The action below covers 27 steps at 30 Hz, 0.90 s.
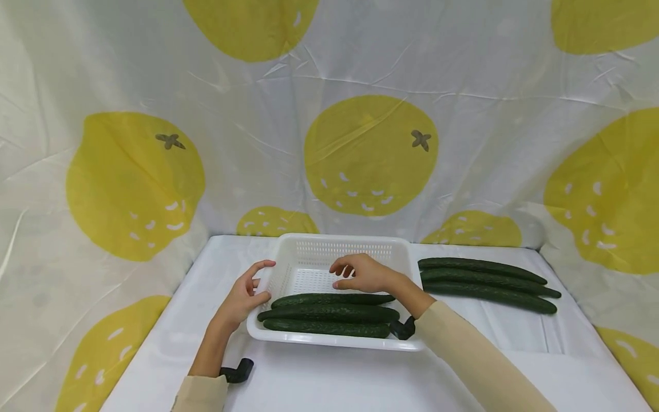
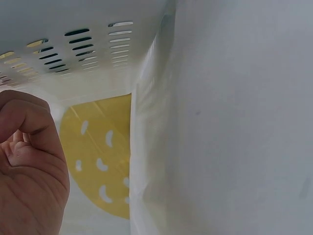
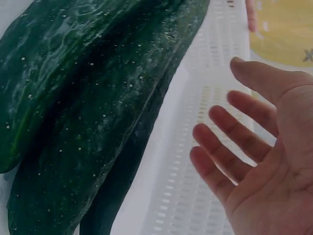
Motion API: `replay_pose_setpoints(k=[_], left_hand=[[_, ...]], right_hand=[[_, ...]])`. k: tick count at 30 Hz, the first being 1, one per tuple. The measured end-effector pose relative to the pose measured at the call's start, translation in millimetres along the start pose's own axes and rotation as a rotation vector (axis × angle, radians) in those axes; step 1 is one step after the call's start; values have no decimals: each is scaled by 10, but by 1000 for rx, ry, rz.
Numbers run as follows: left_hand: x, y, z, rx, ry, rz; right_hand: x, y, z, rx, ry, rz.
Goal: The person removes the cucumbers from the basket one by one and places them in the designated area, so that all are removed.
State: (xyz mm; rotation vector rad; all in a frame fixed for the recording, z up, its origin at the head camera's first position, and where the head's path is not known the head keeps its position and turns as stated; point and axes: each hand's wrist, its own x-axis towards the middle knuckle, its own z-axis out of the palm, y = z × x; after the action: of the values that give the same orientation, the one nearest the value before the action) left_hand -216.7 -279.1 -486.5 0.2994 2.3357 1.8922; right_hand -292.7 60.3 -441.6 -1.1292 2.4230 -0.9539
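Observation:
A white plastic basket point(image 1: 334, 345) with slotted walls stands on the table. Three dark green cucumbers point(image 1: 329, 312) lie side by side along its near side. My left hand point(image 1: 239, 300) grips the basket's left rim, thumb and index fingertip at the edge and the other fingers partly hidden; in the left wrist view this hand point(image 2: 32, 161) shows curled fingers below the slotted wall. Over the middle of the basket is my right hand point(image 1: 365, 273), holding nothing. Its fingers point(image 3: 232, 147) are spread and loosely bent, just beyond the cucumbers point(image 3: 83, 132) in the right wrist view.
Three more cucumbers point(image 1: 489, 284) lie on the white tablecloth point(image 1: 520, 332) right of the basket, their left ends close to its wall. A lemon-print curtain point(image 1: 370, 154) rises behind the table and along both sides. Each wrist wears a black camera mount point(image 1: 239, 371).

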Motion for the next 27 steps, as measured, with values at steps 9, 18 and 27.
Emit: replay_pose_setpoints(k=[9,18,27], left_hand=[[5,12,-7,-2,16,-13],[11,17,-15,-10,2,18],[9,-13,3,-21,5,4]], right_hand=[[15,53,80,12,-83,37],[15,76,133,-13,-246,132],[31,102,202,-51,-291,181]])
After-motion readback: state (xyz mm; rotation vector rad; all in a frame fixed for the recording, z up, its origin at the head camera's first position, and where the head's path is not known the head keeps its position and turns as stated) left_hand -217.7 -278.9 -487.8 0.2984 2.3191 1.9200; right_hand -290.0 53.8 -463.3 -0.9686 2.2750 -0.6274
